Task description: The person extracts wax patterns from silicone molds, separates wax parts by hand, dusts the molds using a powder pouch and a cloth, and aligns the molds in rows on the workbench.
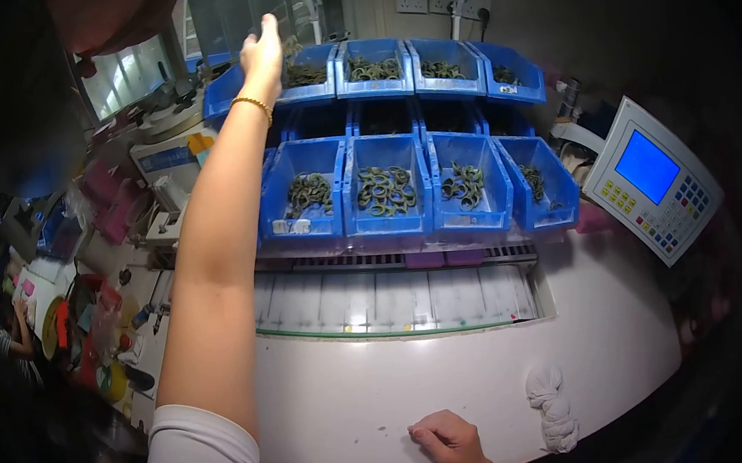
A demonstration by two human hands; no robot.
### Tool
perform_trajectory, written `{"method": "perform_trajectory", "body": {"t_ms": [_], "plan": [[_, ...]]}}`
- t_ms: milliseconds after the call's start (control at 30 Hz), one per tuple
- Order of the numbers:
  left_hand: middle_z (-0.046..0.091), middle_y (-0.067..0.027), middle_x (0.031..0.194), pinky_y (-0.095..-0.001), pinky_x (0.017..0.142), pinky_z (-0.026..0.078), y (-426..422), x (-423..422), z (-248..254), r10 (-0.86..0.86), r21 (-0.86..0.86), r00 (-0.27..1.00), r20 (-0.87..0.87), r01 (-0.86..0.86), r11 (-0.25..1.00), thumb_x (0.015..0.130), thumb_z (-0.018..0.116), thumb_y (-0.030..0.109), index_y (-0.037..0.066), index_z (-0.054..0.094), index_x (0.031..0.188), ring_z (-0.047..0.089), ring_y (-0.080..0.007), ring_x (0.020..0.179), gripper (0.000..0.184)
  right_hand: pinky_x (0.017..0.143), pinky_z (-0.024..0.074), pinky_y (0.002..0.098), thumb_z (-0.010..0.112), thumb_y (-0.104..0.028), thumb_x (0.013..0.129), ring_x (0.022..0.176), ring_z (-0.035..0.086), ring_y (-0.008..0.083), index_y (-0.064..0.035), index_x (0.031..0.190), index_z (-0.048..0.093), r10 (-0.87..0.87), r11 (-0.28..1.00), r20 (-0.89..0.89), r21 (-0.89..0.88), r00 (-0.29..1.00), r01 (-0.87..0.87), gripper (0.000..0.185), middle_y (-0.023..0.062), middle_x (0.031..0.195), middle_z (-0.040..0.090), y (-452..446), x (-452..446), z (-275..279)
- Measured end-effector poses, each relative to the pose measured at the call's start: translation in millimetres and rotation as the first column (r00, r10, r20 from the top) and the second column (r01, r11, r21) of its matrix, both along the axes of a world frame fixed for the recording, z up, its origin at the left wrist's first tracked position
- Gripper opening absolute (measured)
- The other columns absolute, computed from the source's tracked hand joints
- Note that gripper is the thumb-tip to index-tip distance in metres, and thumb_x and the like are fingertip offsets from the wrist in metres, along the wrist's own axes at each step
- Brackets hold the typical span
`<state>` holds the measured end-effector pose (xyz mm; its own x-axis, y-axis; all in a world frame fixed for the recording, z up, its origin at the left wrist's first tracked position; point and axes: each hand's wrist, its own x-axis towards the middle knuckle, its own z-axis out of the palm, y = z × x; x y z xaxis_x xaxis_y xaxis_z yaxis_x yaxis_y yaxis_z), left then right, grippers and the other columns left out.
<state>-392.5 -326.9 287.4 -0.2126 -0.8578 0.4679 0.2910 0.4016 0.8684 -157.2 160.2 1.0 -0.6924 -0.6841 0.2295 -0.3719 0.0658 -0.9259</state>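
My left hand (262,60), with a beaded bracelet at the wrist, is stretched far forward over the left end of the upper row of blue bins (374,88). Two of its digits stand apart, and I see nothing held between them. Small dark curved pieces (309,74) lie in the bin just right of it. My right hand (447,441) rests low on the white tabletop (351,410), its fingers curled and the thumb pressed against them. What it may hold is hidden.
Lower blue bins (388,223) hold more curved pieces. A lit panel (430,297) is set into the table. At right are a keypad with a blue screen (648,168) and a twisted white cloth (552,410). Another person's arm (22,332) shows far left.
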Motion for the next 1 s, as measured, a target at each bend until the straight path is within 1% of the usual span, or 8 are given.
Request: {"method": "perform_trajectory", "body": {"t_ms": [167,300,400,600,767,833,933,1000], "plan": [[0.07,-0.0184,0.117,-0.0364,0.107,0.045,32.8,73.1,-59.3,-0.333,-0.102,0.922,-0.196,0.319,0.942,0.103,0.055,0.028,-0.006,0.069,0.112,0.065,-0.0264,0.112,0.038,0.074,0.0548,0.0302,0.07,-0.004,0.09,0.081,0.069,0.0214,0.0003,0.093,0.073,-0.025,0.998,0.016,-0.059,1.0,0.026,0.006,0.0094,0.088,0.073,16.0,-1.9,1.8],[0.067,-0.005,0.094,-0.029,0.091,0.045,124.7,152.5,-151.8,-0.313,-0.198,0.947,0.075,0.322,0.926,0.103,0.052,0.017,-0.001,0.069,0.094,0.06,-0.0131,0.092,0.026,0.075,0.0534,0.0355,0.073,-0.009,0.087,0.086,0.067,0.0244,-0.0071,0.097,0.074,-0.169,0.983,-0.322,-0.117,0.931,0.138,0.011,0.0077,0.089,0.071,69.5,-14.4,15.0],[0.065,-0.0035,0.09,-0.0288,0.088,0.045,199.7,174.5,-217.8,-0.426,-0.163,0.836,0.346,0.5,0.85,0.101,0.057,0.015,-0.002,0.067,0.088,0.058,-0.012,0.089,0.023,0.092,0.0471,0.0414,0.074,-0.019,0.086,0.104,0.061,0.0247,-0.0121,0.112,0.072,-0.266,0.841,-0.732,0.142,0.627,0.522,0.027,0.0074,0.113,0.067,118.5,-30.9,53.4],[0.07,-0.0114,0.098,-0.0324,0.086,0.047,326.0,117.8,-254.2,-0.462,-0.363,0.63,0.625,0.758,0.542,0.09,0.069,0.007,-0.001,0.071,0.089,0.062,-0.0229,0.096,0.008,0.099,0.0411,0.0421,0.063,-0.01,0.086,0.109,0.055,0.0252,-0.0211,0.133,0.062,-0.146,0.669,-0.732,0.423,0.666,0.611,0.049,0.0026,0.134,0.056,190.0,-60.1,8.2],[0.065,-0.0152,0.116,-0.0401,0.09,0.048,396.7,30.6,-259.7,-0.278,-0.655,0.696,0.662,0.717,0.237,0.087,0.071,0.011,0.003,0.065,0.116,0.061,-0.0328,0.105,0.031,0.103,0.0418,0.0408,0.064,-0.008,0.086,0.115,0.057,0.0245,-0.0174,0.128,0.067,-0.246,0.635,-0.703,0.403,0.668,0.658,0.043,0.0039,0.131,0.061,267.4,-133.5,25.6],[0.062,-0.0166,0.122,-0.0416,0.095,0.047,423.7,-7.3,-255.4,-0.213,-0.595,0.641,0.737,0.765,0.245,0.088,0.071,0.013,0.003,0.06,0.125,0.06,-0.0341,0.111,0.04,0.106,0.0427,0.0396,0.067,-0.008,0.086,0.12,0.058,0.0278,-0.0111,0.125,0.068,-0.314,0.92,-0.216,0.173,0.925,0.353,0.039,0.0101,0.132,0.062,303.9,-191.4,37.7],[0.06,-0.0199,0.128,-0.0423,0.101,0.045,447.2,-83.1,-266.9,-0.163,-0.568,0.617,0.77,0.779,0.264,0.089,0.071,0.018,0.003,0.049,0.138,0.056,-0.0355,0.12,0.057,0.092,0.0514,0.0382,0.067,-0.016,0.09,0.102,0.067,0.0308,-0.0055,0.116,0.069,-0.616,0.734,-0.32,0.101,0.72,0.672,0.028,0.0167,0.111,0.071,330.2,-327.9,23.2],[0.059,-0.021,0.128,-0.0449,0.1,0.045,455.4,-141.3,-280.5,-0.133,-0.871,0.873,0.47,0.483,0.094,0.087,0.074,0.024,0.001,0.048,0.138,0.056,-0.0382,0.119,0.062,0.087,0.0525,0.0411,0.06,-0.019,0.094,0.101,0.068,0.0331,-0.0032,0.114,0.069,-0.613,0.645,-0.583,0.019,0.533,0.764,0.026,0.0196,0.11,0.07,341.0,-419.2,11.7]]}}
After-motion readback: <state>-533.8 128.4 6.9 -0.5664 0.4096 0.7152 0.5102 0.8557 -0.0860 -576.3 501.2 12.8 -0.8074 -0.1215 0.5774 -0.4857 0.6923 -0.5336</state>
